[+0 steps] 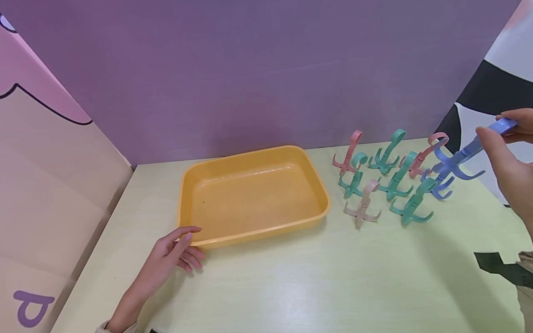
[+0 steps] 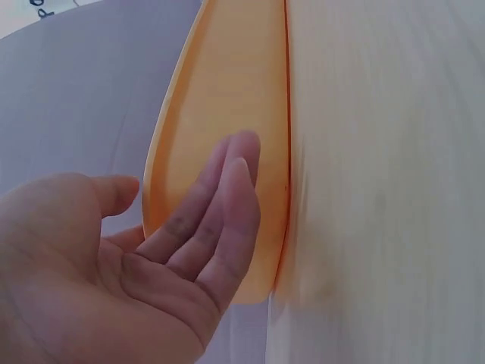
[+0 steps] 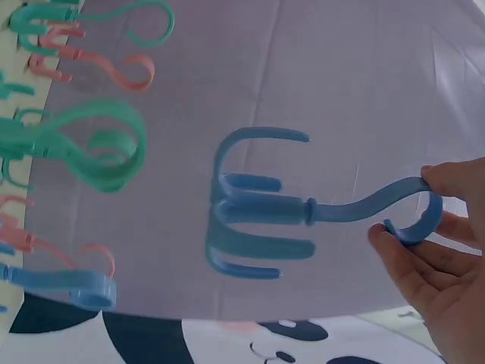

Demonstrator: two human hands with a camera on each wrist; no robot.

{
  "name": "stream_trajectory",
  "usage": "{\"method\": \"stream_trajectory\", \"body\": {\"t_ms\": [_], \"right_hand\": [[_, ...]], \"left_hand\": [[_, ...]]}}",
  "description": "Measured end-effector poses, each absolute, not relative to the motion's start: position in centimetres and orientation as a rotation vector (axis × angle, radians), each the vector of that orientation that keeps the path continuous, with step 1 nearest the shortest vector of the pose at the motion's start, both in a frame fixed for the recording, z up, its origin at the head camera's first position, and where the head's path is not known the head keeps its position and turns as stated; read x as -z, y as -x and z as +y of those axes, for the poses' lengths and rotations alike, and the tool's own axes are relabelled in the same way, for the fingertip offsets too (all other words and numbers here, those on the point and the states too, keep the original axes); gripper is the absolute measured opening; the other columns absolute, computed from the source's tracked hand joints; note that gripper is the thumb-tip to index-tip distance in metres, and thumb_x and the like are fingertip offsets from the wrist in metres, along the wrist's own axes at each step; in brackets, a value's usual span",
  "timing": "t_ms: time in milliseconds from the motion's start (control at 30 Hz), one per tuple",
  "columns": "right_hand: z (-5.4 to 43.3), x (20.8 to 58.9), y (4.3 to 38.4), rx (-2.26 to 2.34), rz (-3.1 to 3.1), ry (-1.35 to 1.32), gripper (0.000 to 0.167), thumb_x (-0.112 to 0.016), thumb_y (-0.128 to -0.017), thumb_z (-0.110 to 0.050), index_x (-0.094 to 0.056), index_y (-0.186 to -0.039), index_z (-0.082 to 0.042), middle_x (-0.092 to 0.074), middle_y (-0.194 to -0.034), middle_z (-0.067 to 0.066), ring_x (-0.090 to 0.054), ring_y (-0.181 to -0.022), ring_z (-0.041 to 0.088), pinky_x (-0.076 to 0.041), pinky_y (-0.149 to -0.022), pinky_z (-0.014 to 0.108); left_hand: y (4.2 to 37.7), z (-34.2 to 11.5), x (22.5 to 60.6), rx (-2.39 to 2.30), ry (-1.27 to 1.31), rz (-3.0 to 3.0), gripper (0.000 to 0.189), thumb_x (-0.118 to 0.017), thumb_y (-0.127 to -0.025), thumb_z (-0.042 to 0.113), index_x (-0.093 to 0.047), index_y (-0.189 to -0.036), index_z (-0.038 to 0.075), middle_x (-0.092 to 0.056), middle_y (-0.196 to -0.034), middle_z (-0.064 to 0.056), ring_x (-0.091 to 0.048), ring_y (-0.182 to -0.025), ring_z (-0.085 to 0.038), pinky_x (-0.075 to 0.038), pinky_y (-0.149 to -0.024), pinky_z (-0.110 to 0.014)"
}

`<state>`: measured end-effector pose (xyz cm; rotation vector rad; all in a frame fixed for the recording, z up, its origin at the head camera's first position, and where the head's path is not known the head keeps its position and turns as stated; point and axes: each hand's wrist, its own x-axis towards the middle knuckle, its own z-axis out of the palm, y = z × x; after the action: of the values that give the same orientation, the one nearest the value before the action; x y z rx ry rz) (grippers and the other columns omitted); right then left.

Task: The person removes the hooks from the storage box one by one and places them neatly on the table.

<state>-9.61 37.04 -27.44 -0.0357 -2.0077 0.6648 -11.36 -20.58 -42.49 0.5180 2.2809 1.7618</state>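
Observation:
Raised above the table at the right, my right hand [image 1: 510,162] pinches a blue four-pronged hanging hook [image 1: 451,162] by its curved top. In the right wrist view the blue hook [image 3: 265,208] lies sideways, its prongs pointing back towards the hand [image 3: 447,258]. My left hand [image 1: 164,259] is at the near left corner of a yellow-orange tray [image 1: 250,194], index finger over the rim, the other fingers outside. The left wrist view shows the left hand [image 2: 151,265] with loosely extended fingers beside the tray wall [image 2: 227,91]; whether they touch it I cannot tell.
Several similar hooks stand grouped right of the tray: a green hook [image 1: 416,203], a pale pink hook [image 1: 363,206], a pink hook [image 1: 349,155] and a blue hook [image 1: 442,187] among them. A purple backdrop [image 1: 250,78] rises behind the pale table [image 1: 291,286].

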Motion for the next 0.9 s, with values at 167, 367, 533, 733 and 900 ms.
{"method": "stream_trajectory", "body": {"t_ms": [167, 367, 533, 733, 900], "right_hand": [[38.6, 27.7, 10.0, -0.678, -2.182, 0.134, 0.036, -0.067, -0.096, -0.010, -0.058, -0.127, 0.004, -0.047, -0.092, -0.034, -0.037, -0.082, -0.022, -0.032, -0.087, 0.002], [41.3, 29.2, 11.0, -0.720, -2.441, 0.219, 0.036, -0.060, -0.099, -0.016, -0.049, -0.127, 0.004, -0.058, -0.102, 0.015, -0.031, -0.073, -0.016, -0.026, -0.072, -0.002], [41.8, 29.3, 11.3, -0.700, -2.602, 0.228, 0.040, -0.061, -0.099, -0.013, -0.045, -0.123, 0.014, -0.053, -0.106, 0.042, -0.035, -0.062, -0.011, -0.027, -0.060, -0.004], [43.5, 30.0, 12.1, -0.648, -2.736, 0.219, 0.038, -0.064, -0.099, -0.017, -0.047, -0.114, 0.013, -0.057, -0.097, 0.042, -0.056, -0.073, 0.046, -0.032, -0.051, 0.005], [44.9, 30.6, 12.4, -0.531, -2.851, 0.222, 0.045, -0.066, -0.098, -0.028, -0.047, -0.109, 0.011, -0.061, -0.085, 0.034, -0.057, -0.076, 0.046, -0.048, -0.060, 0.035]], "left_hand": [[11.3, -20.5, 42.3, -1.767, -0.520, 2.285, 0.038, -0.042, -0.109, 0.021, -0.047, -0.139, -0.003, -0.070, -0.093, -0.028, -0.071, -0.073, -0.035, -0.059, -0.061, -0.043], [11.5, -20.4, 42.3, -1.740, -0.516, 2.294, 0.039, -0.042, -0.109, 0.022, -0.046, -0.140, -0.001, -0.070, -0.094, -0.026, -0.071, -0.074, -0.034, -0.059, -0.061, -0.042], [11.4, -20.5, 42.4, -1.711, -0.514, 2.311, 0.039, -0.042, -0.109, 0.023, -0.046, -0.140, 0.000, -0.071, -0.094, -0.024, -0.071, -0.074, -0.034, -0.059, -0.061, -0.042], [11.3, -20.5, 42.5, -1.707, -0.508, 2.310, 0.038, -0.042, -0.109, 0.023, -0.047, -0.139, 0.000, -0.071, -0.094, -0.025, -0.071, -0.073, -0.034, -0.059, -0.060, -0.043], [11.3, -20.4, 42.6, -1.697, -0.494, 2.315, 0.037, -0.041, -0.110, 0.024, -0.047, -0.138, 0.002, -0.071, -0.093, -0.023, -0.070, -0.073, -0.034, -0.059, -0.060, -0.043]]}}
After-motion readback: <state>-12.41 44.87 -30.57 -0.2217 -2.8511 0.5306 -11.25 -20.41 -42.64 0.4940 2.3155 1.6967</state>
